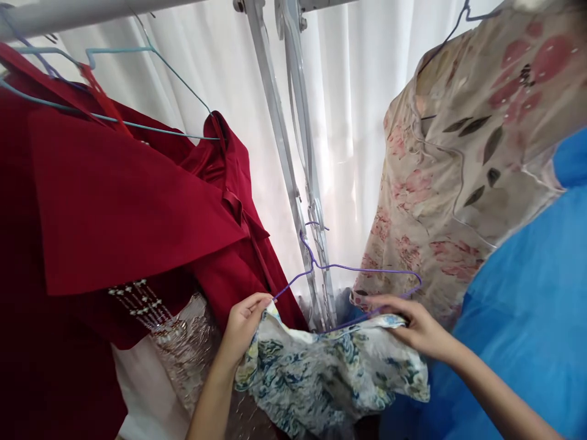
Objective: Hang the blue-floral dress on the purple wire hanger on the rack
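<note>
A purple wire hanger (pixel 362 267) has its hook up by the grey metal posts; whether it rests on them I cannot tell. Below it hangs a white garment with a blue and yellow floral print (pixel 321 373). My left hand (pixel 247 318) pinches the garment's left shoulder, where the hanger's left arm goes into the cloth. On the other side, my right hand (pixel 413 324) grips the right shoulder edge of the garment. The hanger's right end stands bare just above that hand. Part of the lower wire runs behind the neckline.
A dark red garment (pixel 132 208) hangs at left on a light teal hanger (pixel 178 74). Grey metal posts (pixel 275 110) stand in the middle before a white curtain (pixel 348 122). On the right hang a beige flowered garment (pixel 426 183) and a bright blue one (pixel 527 293).
</note>
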Demonstrator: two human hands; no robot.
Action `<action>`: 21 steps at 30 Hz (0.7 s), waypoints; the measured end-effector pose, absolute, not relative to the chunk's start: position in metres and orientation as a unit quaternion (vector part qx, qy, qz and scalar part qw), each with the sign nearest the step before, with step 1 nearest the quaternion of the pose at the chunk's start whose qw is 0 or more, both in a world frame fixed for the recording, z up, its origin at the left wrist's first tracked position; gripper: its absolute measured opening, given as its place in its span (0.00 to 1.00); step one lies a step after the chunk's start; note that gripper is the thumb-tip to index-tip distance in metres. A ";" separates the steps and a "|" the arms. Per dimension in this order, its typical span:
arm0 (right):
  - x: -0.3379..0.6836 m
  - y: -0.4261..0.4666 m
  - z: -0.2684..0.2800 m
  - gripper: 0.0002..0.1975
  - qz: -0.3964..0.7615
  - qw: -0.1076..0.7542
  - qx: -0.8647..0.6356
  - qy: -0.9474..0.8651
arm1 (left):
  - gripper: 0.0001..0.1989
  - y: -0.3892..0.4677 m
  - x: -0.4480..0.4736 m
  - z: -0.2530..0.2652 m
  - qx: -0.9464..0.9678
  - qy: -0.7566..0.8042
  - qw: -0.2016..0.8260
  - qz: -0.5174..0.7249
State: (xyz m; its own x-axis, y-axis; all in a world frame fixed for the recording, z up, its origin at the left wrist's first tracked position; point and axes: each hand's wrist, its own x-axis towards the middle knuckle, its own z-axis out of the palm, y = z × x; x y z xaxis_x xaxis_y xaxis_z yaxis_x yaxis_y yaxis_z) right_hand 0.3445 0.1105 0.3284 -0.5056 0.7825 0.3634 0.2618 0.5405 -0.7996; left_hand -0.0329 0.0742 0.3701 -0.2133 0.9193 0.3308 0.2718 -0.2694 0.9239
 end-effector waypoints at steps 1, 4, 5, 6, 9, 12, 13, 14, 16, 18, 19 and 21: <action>0.352 0.109 0.330 0.29 0.330 0.388 -0.346 -0.788 | 0.17 0.074 -0.035 0.371 0.549 0.530 0.296 0.575; 0.371 0.108 0.331 0.42 0.220 0.445 -0.426 -0.756 | 0.17 0.068 -0.035 0.379 0.537 0.522 0.329 0.575; 0.374 0.110 0.332 0.43 0.173 0.461 -0.447 -0.747 | 0.17 0.066 -0.034 0.382 0.537 0.521 0.335 0.572; 0.376 0.112 0.333 0.43 0.128 0.470 -0.463 -0.740 | 0.17 0.063 -0.032 0.385 0.539 0.521 0.340 0.568; 0.377 0.123 0.343 0.40 0.048 0.452 -0.484 -0.748 | 0.17 0.057 -0.028 0.390 0.541 0.520 0.351 0.560; 0.376 0.135 0.364 0.30 0.074 0.397 -0.484 -0.776 | 0.18 0.055 -0.031 0.391 0.532 0.509 0.394 0.551; 0.377 0.139 0.371 0.25 0.116 0.378 -0.478 -0.784 | 0.18 0.055 -0.035 0.391 0.524 0.502 0.420 0.545; 0.378 0.142 0.377 0.20 0.175 0.359 -0.467 -0.789 | 0.18 0.055 -0.040 0.392 0.512 0.494 0.448 0.541; 0.382 0.145 0.381 0.14 0.324 0.323 -0.434 -0.776 | 0.16 0.056 -0.051 0.391 0.465 0.476 0.499 0.555; 0.382 0.144 0.375 0.12 0.456 0.309 -0.400 -0.732 | 0.14 0.057 -0.060 0.389 0.389 0.463 0.524 0.600; 0.379 0.143 0.369 0.13 0.494 0.325 -0.391 -0.705 | 0.12 0.057 -0.062 0.386 0.346 0.457 0.530 0.625; 0.368 0.140 0.352 0.18 0.516 0.394 -0.386 -0.656 | 0.10 0.059 -0.063 0.376 0.272 0.445 0.547 0.655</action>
